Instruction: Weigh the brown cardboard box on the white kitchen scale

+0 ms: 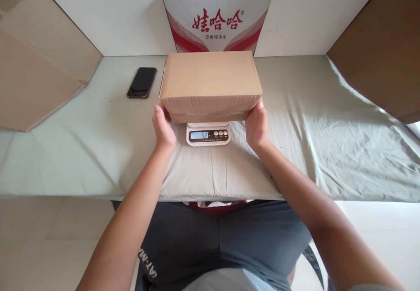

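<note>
A closed brown cardboard box (211, 74) is gripped at its two lower ends by my hands, over a small white digital scale (208, 143). My left hand (163, 124) closes on the box's left end, its fingers partly hidden beneath and behind it. On the right end, my right hand (257, 124) holds in the same way, thumb up against the side. The scale's lit display reads 52, with several round buttons beside it. The box hides the scale's platform, so I cannot tell whether they touch.
A black phone (142, 82) lies left of the box on the pale green cloth (98, 151). Behind stands a white and red carton (216, 19) with Chinese lettering. Large brown cardboard boxes flank the surface at left (42, 63) and right (383, 50).
</note>
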Demonstrator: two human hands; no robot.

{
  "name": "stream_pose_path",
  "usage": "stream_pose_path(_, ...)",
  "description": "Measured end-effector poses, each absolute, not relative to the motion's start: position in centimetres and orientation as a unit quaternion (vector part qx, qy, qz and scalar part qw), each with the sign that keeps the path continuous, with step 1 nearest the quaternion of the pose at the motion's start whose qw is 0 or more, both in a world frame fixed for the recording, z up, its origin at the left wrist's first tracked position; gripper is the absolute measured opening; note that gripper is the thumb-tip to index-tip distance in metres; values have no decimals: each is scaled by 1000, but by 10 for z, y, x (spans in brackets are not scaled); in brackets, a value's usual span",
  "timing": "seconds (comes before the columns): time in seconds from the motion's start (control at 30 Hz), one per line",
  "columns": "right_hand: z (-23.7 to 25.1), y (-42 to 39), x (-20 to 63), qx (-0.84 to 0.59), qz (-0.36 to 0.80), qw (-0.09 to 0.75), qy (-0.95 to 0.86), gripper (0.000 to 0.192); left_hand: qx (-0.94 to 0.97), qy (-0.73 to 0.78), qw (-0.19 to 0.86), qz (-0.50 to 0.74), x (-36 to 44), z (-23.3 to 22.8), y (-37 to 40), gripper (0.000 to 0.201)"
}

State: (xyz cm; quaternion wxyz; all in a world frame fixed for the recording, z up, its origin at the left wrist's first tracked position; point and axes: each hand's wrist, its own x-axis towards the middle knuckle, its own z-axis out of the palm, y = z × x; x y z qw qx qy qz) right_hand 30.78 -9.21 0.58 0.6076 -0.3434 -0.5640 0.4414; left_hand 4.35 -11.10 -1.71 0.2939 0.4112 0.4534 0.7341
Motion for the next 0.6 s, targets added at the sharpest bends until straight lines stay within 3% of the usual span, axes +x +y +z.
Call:
stream_pose_path(0.43,8,-92,308,-294,416,603,-613,69,395,445,316,739,48,-8,-117,83)
stream_pose_path(0.6,20,-80,307,-295,369,616,-630,82,373,406,349,758,37,23,-113,58)
